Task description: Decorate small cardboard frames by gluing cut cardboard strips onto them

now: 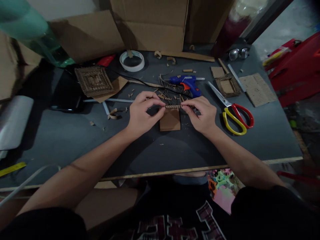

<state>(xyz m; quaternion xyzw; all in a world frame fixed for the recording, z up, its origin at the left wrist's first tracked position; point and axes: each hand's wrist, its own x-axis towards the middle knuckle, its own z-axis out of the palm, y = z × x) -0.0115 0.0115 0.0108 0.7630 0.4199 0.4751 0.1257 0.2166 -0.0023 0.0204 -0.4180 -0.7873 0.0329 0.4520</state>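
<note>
Corrugated cardboard strip (173, 106) is pinched at its ends between the left hand (141, 113) and right hand (201, 115), along the top edge of a small cardboard square (170, 120) on the dark table (75, 136); fingertips hide the strip's ends. Blue glue gun (186, 82) lies just behind, yellow-and-red scissors (233, 115) to the right, a tape roll (132, 61) farther back.

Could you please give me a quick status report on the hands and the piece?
Left hand and right hand pinch corrugated strip onto cardboard piece. Scissors right, glue gun behind. Nothing between.
</note>
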